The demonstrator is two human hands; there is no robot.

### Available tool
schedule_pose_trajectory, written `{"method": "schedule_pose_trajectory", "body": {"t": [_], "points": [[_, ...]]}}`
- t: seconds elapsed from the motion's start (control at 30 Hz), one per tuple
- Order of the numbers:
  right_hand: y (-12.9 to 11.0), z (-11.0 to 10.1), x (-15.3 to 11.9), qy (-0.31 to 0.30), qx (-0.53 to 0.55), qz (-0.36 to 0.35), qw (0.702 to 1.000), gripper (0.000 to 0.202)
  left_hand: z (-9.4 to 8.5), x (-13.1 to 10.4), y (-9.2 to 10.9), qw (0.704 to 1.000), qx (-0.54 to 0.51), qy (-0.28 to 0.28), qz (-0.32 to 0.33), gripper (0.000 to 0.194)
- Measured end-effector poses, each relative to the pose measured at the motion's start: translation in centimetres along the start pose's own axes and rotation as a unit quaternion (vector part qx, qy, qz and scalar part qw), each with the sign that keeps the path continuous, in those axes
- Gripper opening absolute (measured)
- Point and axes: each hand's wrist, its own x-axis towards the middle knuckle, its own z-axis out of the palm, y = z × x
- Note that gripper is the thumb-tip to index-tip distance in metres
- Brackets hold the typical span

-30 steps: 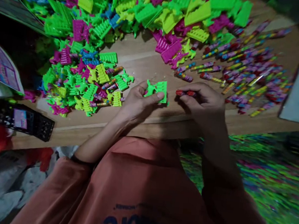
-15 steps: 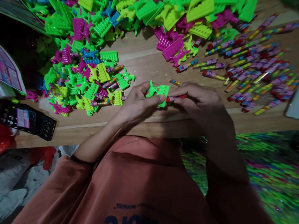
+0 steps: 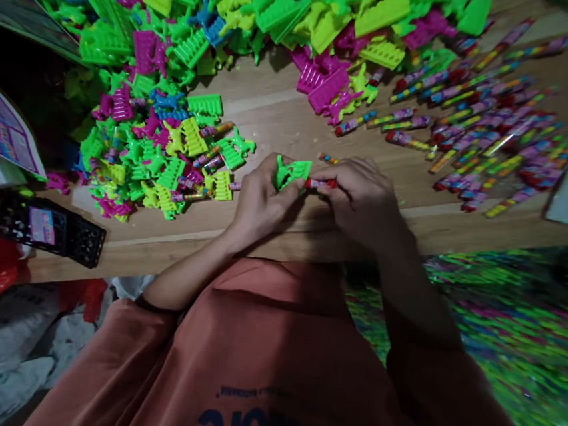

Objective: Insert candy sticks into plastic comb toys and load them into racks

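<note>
Right hand (image 3: 363,199) farther left, red tube (image 3: 319,183) just beside green toy (image 3: 295,171)

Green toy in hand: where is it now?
Head view, just above centre: the green toy is held in the left hand, just left of the red-ended tube in the right hand.

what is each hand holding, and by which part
Left hand: green toy, by its near edge. Right hand: reddish tube, by the end farther from the toy.
</note>
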Motion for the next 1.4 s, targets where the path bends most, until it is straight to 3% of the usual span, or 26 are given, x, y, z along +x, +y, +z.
{"method": "schedule_pose_trajectory", "body": {"t": [0.1,0.23,0.37,0.5,0.7,0.87,0.97,1.1,1.2,1.4], "points": [[-0.4,0.2,0.1,-0.010,-0.034,-0.006,0.999,0.023,-0.3,0.1,-0.2,1.000,-0.002,-0.021,0.012,0.050],[-1.1,-0.3,0.4,0.009,-0.056,-0.003,0.998,0.022,-1.0,0.1,1.1,0.995,-0.072,-0.073,0.012,0.052],[-1.8,-0.8,0.7,0.039,-0.079,0.006,0.996,0.021,-1.0,-0.1,2.1,0.981,-0.172,-0.087,-0.036,0.049],[-2.2,-1.0,0.6,0.029,-0.028,0.046,0.998,0.020,-1.2,0.3,2.5,0.972,-0.206,-0.081,-0.082,0.045],[-2.5,-1.0,0.4,0.050,0.095,0.079,0.991,0.014,-1.3,0.2,3.6,0.955,-0.243,-0.090,-0.144,0.056],[-1.7,-1.0,0.6,0.010,0.160,0.101,0.982,0.011,-1.5,0.1,4.0,0.945,-0.250,-0.115,-0.174,0.051],[-1.2,-0.8,0.7,-0.006,0.141,0.088,0.986,0.012,-1.6,0.2,4.0,0.964,-0.192,-0.111,-0.148,0.042],[-0.9,-0.4,0.9,0.024,0.065,0.027,0.997,0.011,-1.4,0.0,3.8,0.994,-0.073,-0.029,-0.078,0.024],[-0.9,-0.2,1.0,0.035,0.024,-0.008,0.999,0.013,-1.1,-0.2,3.3,0.996,-0.055,-0.029,-0.068,0.031],[-1.9,0.2,0.9,0.020,-0.067,0.002,0.998,0.019,-0.5,-0.5,2.2,0.998,-0.045,-0.012,-0.030,0.047]]}}
